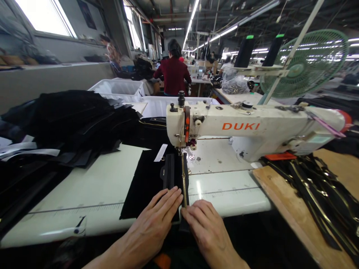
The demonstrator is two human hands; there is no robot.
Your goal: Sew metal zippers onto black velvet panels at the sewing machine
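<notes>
A black fabric panel (146, 183) lies on the pale table, its right edge running up to the needle of a white sewing machine (207, 125). On the panel sit a dark strip with a small lettered tab (163, 172) and a white paper slip (160, 153). My left hand (161, 213) rests flat on the panel, fingers stretched forward and close together. Along the panel's edge runs a black zipper (184, 179) with gold teeth. My right hand (203, 222) pinches the zipper's near end between thumb and curled fingers at the table's front edge.
Black fabric pieces (73, 127) are heaped at the left. Several gold-toothed zippers (314, 186) lie on a wooden board (276, 183) at the right. Thread cones (244, 52) and a green fan (305, 65) stand behind the machine. A person in dark red (174, 73) sits ahead beyond white bins (119, 87).
</notes>
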